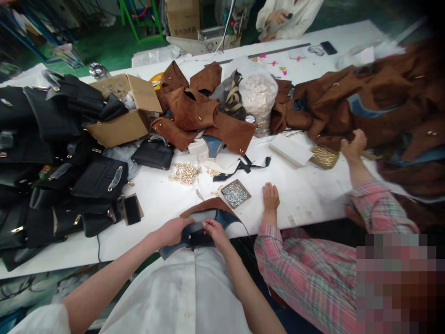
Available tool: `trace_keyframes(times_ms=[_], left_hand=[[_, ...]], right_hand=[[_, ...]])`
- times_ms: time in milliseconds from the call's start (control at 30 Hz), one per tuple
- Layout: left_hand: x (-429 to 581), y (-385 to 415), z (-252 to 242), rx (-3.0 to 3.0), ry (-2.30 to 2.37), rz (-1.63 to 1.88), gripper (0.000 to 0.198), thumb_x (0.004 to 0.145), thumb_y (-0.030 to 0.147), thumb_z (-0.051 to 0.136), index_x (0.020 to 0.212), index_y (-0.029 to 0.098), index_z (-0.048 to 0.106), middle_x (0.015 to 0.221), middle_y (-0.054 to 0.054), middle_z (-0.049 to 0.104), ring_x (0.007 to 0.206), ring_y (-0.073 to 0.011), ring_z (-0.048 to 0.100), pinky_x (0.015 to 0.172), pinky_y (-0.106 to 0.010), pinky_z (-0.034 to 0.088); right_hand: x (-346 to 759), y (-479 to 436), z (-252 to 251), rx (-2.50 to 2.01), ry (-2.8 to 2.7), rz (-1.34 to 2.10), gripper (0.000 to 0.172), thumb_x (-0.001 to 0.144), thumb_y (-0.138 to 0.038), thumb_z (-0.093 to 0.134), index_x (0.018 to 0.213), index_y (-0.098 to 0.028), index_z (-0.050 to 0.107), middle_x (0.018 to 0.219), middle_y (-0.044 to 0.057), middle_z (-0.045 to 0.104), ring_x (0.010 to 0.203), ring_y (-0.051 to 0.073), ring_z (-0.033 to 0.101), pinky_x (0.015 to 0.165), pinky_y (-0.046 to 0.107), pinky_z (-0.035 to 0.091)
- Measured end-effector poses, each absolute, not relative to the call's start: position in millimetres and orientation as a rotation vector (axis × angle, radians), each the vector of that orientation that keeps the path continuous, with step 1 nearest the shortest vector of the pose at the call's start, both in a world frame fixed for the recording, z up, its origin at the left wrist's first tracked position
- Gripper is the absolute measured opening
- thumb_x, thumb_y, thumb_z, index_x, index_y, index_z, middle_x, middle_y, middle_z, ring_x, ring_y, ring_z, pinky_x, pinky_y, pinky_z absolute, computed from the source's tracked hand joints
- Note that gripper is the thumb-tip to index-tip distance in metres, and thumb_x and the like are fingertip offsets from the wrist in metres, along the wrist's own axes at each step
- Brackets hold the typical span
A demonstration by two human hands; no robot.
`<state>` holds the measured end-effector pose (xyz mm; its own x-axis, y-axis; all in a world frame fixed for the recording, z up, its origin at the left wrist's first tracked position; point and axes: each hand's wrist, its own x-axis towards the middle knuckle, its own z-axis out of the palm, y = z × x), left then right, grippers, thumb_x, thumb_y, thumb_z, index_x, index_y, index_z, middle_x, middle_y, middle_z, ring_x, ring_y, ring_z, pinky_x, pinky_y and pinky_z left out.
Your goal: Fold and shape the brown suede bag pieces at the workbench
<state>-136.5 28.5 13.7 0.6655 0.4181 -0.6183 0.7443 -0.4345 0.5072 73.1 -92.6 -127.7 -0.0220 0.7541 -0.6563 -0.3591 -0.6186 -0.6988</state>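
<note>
A brown suede bag piece with a blue lining (225,218) lies at the table's front edge, against my body. My left hand (177,230) grips its left side, fingers closed over the fabric. At the middle of the lining, my right hand (212,232) has thumb and fingertips pinched together; whatever is between them is too small to make out. Just beyond the piece sits a square tray of small silvery metal parts (236,193). A clear bag of gold-coloured studs (184,173) and a black strap (239,170) lie farther back.
Black handbags (100,178) are heaped at left, with a phone (132,210) near them. Brown suede pieces (194,109) and an open cardboard box (121,123) stand behind. At right, a co-worker in a plaid sleeve (299,260) rests a hand (270,197) on the table.
</note>
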Motion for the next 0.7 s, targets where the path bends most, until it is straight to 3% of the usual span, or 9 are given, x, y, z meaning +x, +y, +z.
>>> trace_keyframes(times_ms=[67,133,267,367,467,567,633,700], left_hand=[[-131,41,12,2.282,0.829,-0.585,0.051,0.084,0.003,0.065,0.129,0.026,0.073,0.119,-0.01,0.081,0.114,-0.0343,0.078,0.094,-0.041,0.06],[-125,49,9,2.441,0.872,-0.628,0.043,0.083,0.002,0.065,0.121,0.022,0.072,0.119,-0.014,0.079,0.111,-0.037,0.076,0.091,-0.046,0.059],[-116,42,1,2.528,1.082,-0.537,0.043,0.09,0.002,0.056,0.128,0.019,0.067,0.126,-0.015,0.073,0.112,-0.0364,0.072,0.09,-0.049,0.056],[-116,28,-6,2.486,1.185,-0.437,0.052,0.086,-0.002,0.054,0.133,0.019,0.063,0.129,-0.014,0.071,0.115,-0.0332,0.069,0.094,-0.046,0.053],[-120,19,-11,2.417,1.263,-0.285,0.052,0.089,0.002,0.056,0.138,0.018,0.057,0.127,-0.013,0.069,0.113,-0.032,0.068,0.098,-0.044,0.052],[-125,17,-16,2.347,1.355,-0.132,0.041,0.102,0.021,0.06,0.142,0.019,0.051,0.126,-0.013,0.068,0.113,-0.0328,0.068,0.101,-0.045,0.053],[-129,20,-21,2.309,1.375,-0.101,0.046,0.104,0.032,0.065,0.146,0.02,0.048,0.13,-0.014,0.069,0.116,-0.0341,0.068,0.102,-0.046,0.054],[-132,24,-28,2.31,1.365,-0.136,0.053,0.101,0.031,0.07,0.147,0.02,0.047,0.134,-0.015,0.07,0.118,-0.0361,0.069,0.102,-0.047,0.054]], right_hand=[[76,-90,-126,-1.466,-0.504,1.723,0.04,0.088,-0.059,0.077,0.095,-0.02,0.073,0.079,-0.001,0.066,0.071,0.015,0.057,0.069,0.029,0.044],[79,-87,-123,-1.477,-0.581,1.677,0.038,0.09,-0.058,0.074,0.092,-0.021,0.072,0.078,-0.002,0.063,0.071,0.016,0.055,0.072,0.03,0.043],[80,-79,-111,-1.487,-0.739,1.543,0.029,0.092,-0.051,0.075,0.09,-0.022,0.074,0.096,0.001,0.066,0.086,0.018,0.061,0.081,0.032,0.047],[78,-73,-106,-1.549,-0.912,1.412,0.022,0.096,-0.043,0.071,0.094,-0.023,0.08,0.103,0.004,0.072,0.097,0.021,0.067,0.089,0.033,0.05],[78,-66,-105,-1.617,-0.926,1.402,0.023,0.097,-0.043,0.07,0.098,-0.024,0.083,0.092,0.004,0.077,0.083,0.02,0.069,0.079,0.033,0.053],[81,-61,-102,-1.578,-0.811,1.502,0.028,0.097,-0.048,0.072,0.104,-0.022,0.082,0.079,0.002,0.076,0.067,0.019,0.068,0.068,0.033,0.055],[85,-57,-96,-1.508,-0.722,1.565,0.03,0.096,-0.049,0.073,0.106,-0.022,0.081,0.079,0.002,0.077,0.066,0.019,0.069,0.066,0.033,0.058],[90,-54,-89,-1.46,-0.699,1.59,0.03,0.096,-0.049,0.074,0.108,-0.022,0.081,0.083,0.003,0.079,0.069,0.02,0.072,0.067,0.033,0.06]])
